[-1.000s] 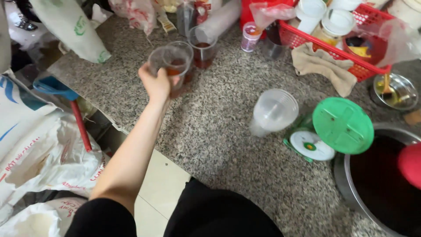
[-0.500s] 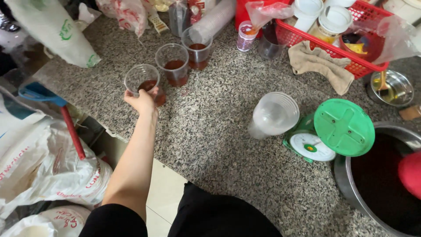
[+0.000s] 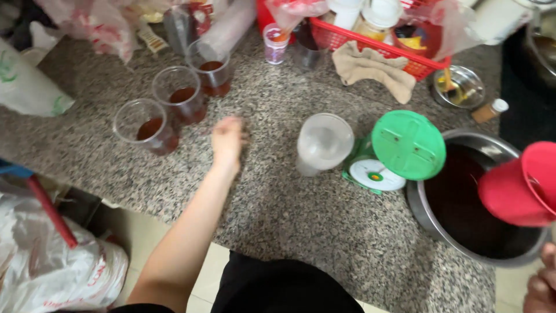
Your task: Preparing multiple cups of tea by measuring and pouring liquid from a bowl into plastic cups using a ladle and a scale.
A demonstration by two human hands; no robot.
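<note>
Released, left hand point(image 3: 227, 141) hovers beside three filled cups point(image 3: 152, 126) in row.

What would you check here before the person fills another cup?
1. Left hand free: ok, empty above the counter.
2. Three filled cups upright, in a row: ok.
3. Empty cup within reach, beside the green scale: ok.
4. Big pot has dark liquid: ok.
5. Red scoop over the pot: ok; how the right hand grips it: cannot tell.
6. Spills on the counter: cannot tell, the stone is speckled.
</note>
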